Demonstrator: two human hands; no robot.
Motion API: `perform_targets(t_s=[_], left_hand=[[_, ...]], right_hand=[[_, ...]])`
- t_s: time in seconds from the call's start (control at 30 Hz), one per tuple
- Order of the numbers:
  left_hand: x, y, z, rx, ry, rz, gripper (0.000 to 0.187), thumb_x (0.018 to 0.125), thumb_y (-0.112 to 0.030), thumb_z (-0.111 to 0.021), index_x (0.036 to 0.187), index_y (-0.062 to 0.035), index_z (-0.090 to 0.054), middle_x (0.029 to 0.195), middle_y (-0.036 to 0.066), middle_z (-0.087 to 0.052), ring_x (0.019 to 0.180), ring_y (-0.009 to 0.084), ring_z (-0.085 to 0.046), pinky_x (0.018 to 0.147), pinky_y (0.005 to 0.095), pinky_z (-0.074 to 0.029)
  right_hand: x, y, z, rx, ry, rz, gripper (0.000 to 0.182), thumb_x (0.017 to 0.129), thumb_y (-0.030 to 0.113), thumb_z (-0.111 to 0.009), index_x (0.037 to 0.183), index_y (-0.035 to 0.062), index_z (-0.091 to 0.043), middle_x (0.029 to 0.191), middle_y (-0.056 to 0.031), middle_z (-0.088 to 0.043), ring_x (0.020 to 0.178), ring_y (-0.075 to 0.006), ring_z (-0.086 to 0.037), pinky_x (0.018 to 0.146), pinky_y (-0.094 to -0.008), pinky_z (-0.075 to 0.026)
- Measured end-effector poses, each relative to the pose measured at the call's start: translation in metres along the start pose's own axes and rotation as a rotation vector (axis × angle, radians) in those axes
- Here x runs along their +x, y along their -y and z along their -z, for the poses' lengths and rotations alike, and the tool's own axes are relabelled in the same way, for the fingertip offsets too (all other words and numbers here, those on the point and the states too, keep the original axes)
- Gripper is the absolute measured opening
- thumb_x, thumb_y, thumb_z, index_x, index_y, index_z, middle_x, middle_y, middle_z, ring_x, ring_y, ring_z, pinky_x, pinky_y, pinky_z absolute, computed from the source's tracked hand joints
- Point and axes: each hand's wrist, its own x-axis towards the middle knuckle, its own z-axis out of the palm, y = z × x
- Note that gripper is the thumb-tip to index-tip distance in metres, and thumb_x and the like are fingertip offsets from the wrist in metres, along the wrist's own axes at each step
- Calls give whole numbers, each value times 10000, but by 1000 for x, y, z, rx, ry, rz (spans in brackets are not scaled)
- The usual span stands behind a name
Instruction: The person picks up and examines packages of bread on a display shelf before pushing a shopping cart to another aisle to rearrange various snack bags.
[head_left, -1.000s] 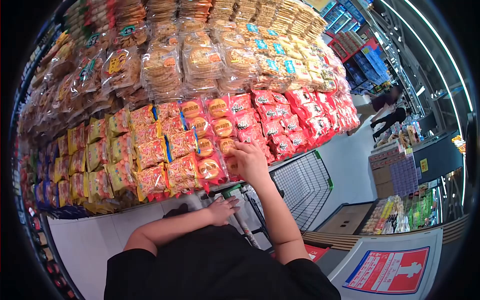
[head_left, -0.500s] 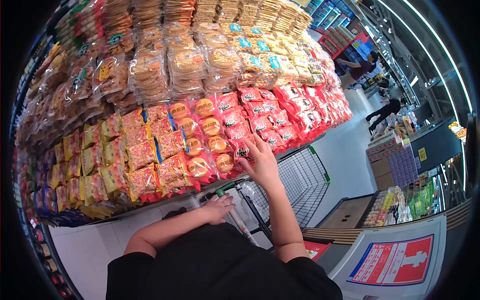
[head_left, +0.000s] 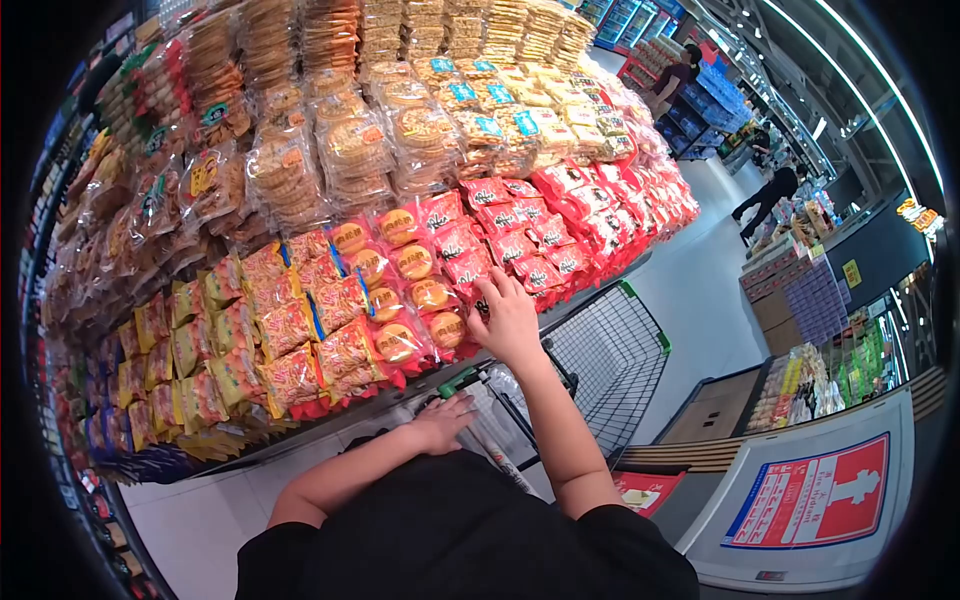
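My right hand (head_left: 508,322) reaches over the front of the display, fingers apart and bent downward. Its fingertips rest on or just above the front red snack packets (head_left: 466,268) with black-and-white lettering; the palm hides part of the packet beneath. To its left lie round golden cakes (head_left: 432,294) in clear-and-red wrappers. My left hand (head_left: 443,423) lies across the handle of a shopping cart (head_left: 618,350), fingers stretched out rather than wrapped around it. The cart's wire basket, with green corners, extends to the right below the display.
Yellow snack bags (head_left: 292,378) fill the display's left front, with stacked clear packs of round crackers (head_left: 355,140) behind. A fire hydrant cabinet (head_left: 815,500) stands at lower right. Two people are farther along the aisle (head_left: 690,250), near shelves and fridges.
The view has turned slightly. My right hand stays over the front red packets, its fingers a little closer together. My left hand remains on the cart handle.
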Motion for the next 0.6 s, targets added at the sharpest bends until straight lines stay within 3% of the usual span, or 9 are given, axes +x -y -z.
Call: perform_targets(t_s=[0.13, 0.37, 0.53, 0.6], left_hand=[[0, 3, -3, 1, -12, -19, 867, 847, -325, -744, 1562, -159, -282, 1663, 117, -152, 1550, 302, -49, 1200, 554, -219], [0, 4, 0, -16, 4, -29, 886, 840, -310, -751, 1566, -146, -270, 1665, 120, -139, 1551, 306, -41, 1196, 553, -226], [-1, 4, -3, 4, -23, -40, 907, 818, -283, -770, 1564, -130, -278, 1666, 122, -132, 1550, 312, -52, 1191, 568, -237], [-2, 0, 3, 10, 6, -10, 912, 825, -304, -765, 1567, -127, -267, 1667, 133, -116, 1550, 315, -38, 1208, 542, -212]], right_hand=[[0, 4, -4, -20, -61, -9, 432, 820, 208, -674, 1203, 27, -594, 1341, -251, -546, 1177, -414, -552, 1019, -484, -446], [0, 0, -6, 60, -48, -46, 405, 871, 223, -678, 1204, 11, -590, 1357, -255, -539, 1208, -425, -536, 1057, -484, -421], [-9, 15, 3, -65, -157, 12, 427, 881, 181, -687, 1272, 29, -606, 1436, -199, -512, 1371, -440, -401, 1126, -515, -348], [-18, 25, 19, -20, -273, 74, 333, 869, 120, -692, 1186, 25, -657, 1352, -180, -584, 1313, -413, -475, 1089, -505, -388]])
